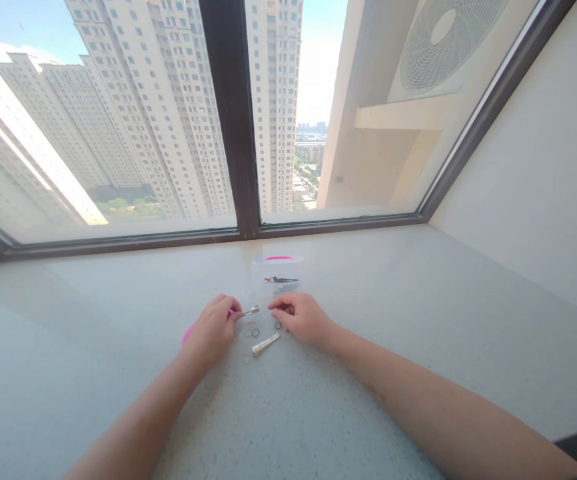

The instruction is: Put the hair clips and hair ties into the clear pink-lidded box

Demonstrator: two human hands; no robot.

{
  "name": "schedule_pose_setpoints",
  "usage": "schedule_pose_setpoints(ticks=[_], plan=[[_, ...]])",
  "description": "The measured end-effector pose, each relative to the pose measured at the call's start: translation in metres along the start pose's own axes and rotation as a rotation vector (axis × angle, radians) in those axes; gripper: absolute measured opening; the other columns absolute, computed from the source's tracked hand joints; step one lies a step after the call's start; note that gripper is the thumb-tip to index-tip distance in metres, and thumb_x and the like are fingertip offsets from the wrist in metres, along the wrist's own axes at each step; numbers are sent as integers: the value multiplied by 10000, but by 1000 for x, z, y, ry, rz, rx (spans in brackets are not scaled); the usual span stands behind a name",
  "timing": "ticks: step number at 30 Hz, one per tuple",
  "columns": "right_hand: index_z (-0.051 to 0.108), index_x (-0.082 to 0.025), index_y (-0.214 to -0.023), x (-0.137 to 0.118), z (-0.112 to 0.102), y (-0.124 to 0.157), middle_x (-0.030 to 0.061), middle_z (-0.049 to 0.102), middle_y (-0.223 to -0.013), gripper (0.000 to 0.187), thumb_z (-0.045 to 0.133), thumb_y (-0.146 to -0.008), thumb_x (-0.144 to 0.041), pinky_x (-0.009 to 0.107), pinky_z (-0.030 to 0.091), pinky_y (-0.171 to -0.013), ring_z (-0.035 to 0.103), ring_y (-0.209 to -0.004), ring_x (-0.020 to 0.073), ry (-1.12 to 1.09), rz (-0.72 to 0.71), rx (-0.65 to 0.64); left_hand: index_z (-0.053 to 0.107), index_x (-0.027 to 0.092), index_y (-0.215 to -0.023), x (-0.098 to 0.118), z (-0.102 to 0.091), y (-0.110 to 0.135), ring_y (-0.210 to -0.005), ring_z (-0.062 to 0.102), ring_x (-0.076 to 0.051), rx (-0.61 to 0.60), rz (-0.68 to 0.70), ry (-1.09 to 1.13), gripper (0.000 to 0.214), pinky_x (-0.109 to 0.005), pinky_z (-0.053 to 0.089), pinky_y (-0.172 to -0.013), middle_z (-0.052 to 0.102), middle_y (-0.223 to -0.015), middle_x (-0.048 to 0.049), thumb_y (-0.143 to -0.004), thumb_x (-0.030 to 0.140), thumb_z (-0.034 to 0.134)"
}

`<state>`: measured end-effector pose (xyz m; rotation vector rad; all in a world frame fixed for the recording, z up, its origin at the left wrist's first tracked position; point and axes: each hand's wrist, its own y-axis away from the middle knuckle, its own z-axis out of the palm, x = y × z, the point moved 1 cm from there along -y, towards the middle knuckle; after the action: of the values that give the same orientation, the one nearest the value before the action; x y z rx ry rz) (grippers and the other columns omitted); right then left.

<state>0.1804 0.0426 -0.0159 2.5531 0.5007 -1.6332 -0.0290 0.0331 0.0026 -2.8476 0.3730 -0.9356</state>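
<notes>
My left hand (213,328) grips pink-handled pliers (248,311); the metal jaws point right and the pink handle sticks out behind my palm. My right hand (301,318) rests on the pale stone sill (393,320) just right of the jaws, fingertips pinched together on something too small to make out. Between the hands lie a few small metal rings (254,331). A silver metal piece (265,344) lies just below them.
A small clear plastic box (277,272) with a pink edge stands beyond my hands, a dark tool inside it. A dark-framed window (233,133) runs along the back of the sill. A white wall (533,173) rises on the right.
</notes>
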Motion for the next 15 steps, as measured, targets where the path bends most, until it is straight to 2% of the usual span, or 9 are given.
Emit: schedule_pose_setpoints(ticks=[3,7,10,15], plan=[[707,-133,-895,-2,-2,2,11,645,-678,133,609,-815,-172,231,420,-511,521,-465,90,-82,3,34,561,217,-768,-1,-4,-1,-716,597,-222,29,-62,31,163,-332,440,-670,650,-732,-32,-846,283,434],[678,-135,-797,-8,-9,6,-1,605,-622,188,573,-851,-282,208,358,-437,460,-429,75,-236,-54,112,538,215,-800,-2,-12,-2,-721,631,-202,55,-118,139,206,-311,461,-676,701,-782,-36,-884,355,412],[650,-137,-759,-12,-15,8,-15,574,-576,256,552,-861,-350,201,330,-410,436,-405,70,-336,-78,162,562,206,-796,-3,-16,-3,-749,637,-212,92,-138,245,209,-320,465,-701,705,-791,-47,-858,386,478],[625,-135,-696,-9,-21,6,-18,534,-530,383,513,-876,-454,196,299,-390,429,-396,69,-468,-69,188,632,196,-786,-3,-20,-2,-717,616,-216,141,-143,219,221,-319,453,-665,680,-738,-34,-814,406,567]])
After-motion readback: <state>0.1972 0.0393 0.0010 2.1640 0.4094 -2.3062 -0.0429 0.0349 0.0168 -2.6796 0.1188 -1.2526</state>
